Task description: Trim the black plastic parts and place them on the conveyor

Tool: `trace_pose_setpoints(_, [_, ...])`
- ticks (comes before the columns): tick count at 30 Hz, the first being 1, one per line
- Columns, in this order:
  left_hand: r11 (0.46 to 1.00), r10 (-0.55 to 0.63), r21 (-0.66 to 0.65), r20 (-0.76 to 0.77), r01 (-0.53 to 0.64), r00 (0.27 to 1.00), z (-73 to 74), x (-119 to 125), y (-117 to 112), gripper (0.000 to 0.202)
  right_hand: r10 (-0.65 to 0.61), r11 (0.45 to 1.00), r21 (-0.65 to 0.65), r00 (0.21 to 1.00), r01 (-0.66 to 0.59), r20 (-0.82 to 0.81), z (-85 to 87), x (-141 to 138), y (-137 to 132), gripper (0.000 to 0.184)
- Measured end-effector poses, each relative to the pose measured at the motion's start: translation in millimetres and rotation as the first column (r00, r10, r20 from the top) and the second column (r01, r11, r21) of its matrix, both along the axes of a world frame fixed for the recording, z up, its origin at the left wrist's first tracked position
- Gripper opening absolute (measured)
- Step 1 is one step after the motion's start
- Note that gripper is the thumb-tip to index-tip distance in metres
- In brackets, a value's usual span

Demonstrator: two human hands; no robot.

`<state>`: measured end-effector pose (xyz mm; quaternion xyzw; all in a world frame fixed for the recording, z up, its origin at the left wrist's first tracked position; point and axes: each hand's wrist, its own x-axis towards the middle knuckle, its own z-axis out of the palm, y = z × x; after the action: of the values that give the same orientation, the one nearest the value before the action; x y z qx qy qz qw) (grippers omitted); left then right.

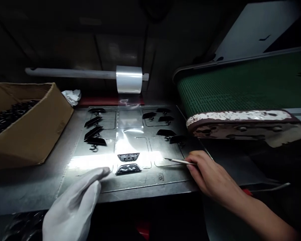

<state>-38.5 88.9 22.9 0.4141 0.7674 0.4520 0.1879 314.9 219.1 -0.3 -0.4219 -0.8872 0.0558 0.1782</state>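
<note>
My left hand (pixel 76 204), in a white glove, lies flat with its fingers stretched out on the shiny film-covered metal plate (pixel 130 180), its fingertips just left of a black trapezoid plastic part (pixel 128 169). A second such part (pixel 128 156) lies right behind it. My bare right hand (pixel 210 177) is closed on a thin pointed tool (pixel 177 161), whose tip rests on the plate to the right of those parts. More black parts lie in groups at the plate's back left (pixel 94 132) and back right (pixel 165 125).
A cardboard box (pixel 40 134) full of black parts stands at the left. A roll of clear film (pixel 129 79) hangs on a bar behind the plate. A green conveyor belt (pixel 240 87) with a worn end roller rises at the right. A white rag (pixel 72 96) lies behind the box.
</note>
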Motion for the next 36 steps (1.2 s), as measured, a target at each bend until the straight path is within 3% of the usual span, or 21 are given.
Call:
trace_pose_setpoints(3, [0.967,-0.222,0.068,-0.251,0.246,0.942,1.4,-16,22,0.023,0.039,0.996,-0.072,0.995,-0.046,-0.094,14.0,-22,3,0.016])
trace_pose_setpoints(7, [0.893,-0.407,-0.048,-0.511,0.447,0.758,1.9,-33,49,0.017,0.305,0.945,-0.108,0.951,-0.308,-0.040,38.6,-80,14,0.028])
trace_pose_setpoints(12, [0.828,-0.556,-0.197,-0.417,0.526,0.719,1.8,-37,64,0.007,0.393,0.919,-0.078,0.916,-0.387,0.085,40.4,-139,28,0.029])
trace_pose_setpoints(18, [0.795,-0.606,-0.274,-0.386,0.541,0.696,-11.0,-36,71,0.015,0.444,0.896,-0.099,0.883,-0.434,0.149,33.4,-156,36,0.028])
trace_pose_setpoints(21, [0.771,-0.637,-0.305,-0.363,0.559,0.680,-14.4,-36,73,0.015,0.449,0.893,-0.085,0.879,-0.441,0.162,32.8,-151,39,0.031])
trace_pose_setpoints(24, [0.768,-0.641,-0.319,-0.359,0.556,0.679,-14.5,-37,74,0.012,0.431,0.902,-0.073,0.881,-0.425,0.197,35.7,-129,42,0.031])
trace_pose_setpoints(29, [0.774,-0.632,-0.292,-0.406,0.562,0.660,-13.4,-40,72,0.017,0.323,0.939,0.024,0.902,-0.344,0.287,44.3,-46,39,0.034])
trace_pose_setpoints(32, [0.794,-0.598,-0.195,-0.421,0.576,0.682,-10.4,-38,66,0.015,0.203,0.973,0.045,0.927,-0.228,0.315,36.9,-2,26,0.036])
trace_pose_setpoints(34, [0.759,-0.616,-0.125,-0.456,0.639,0.643,-4.9,-31,64,0.018,0.122,0.988,0.055,0.952,-0.143,0.282,23.5,8,15,0.042])
trace_pose_setpoints(36, [0.674,-0.684,-0.167,-0.507,0.720,0.524,2.4,-18,64,0.026,0.064,0.994,0.068,0.975,-0.080,0.211,7.4,2,4,0.052])
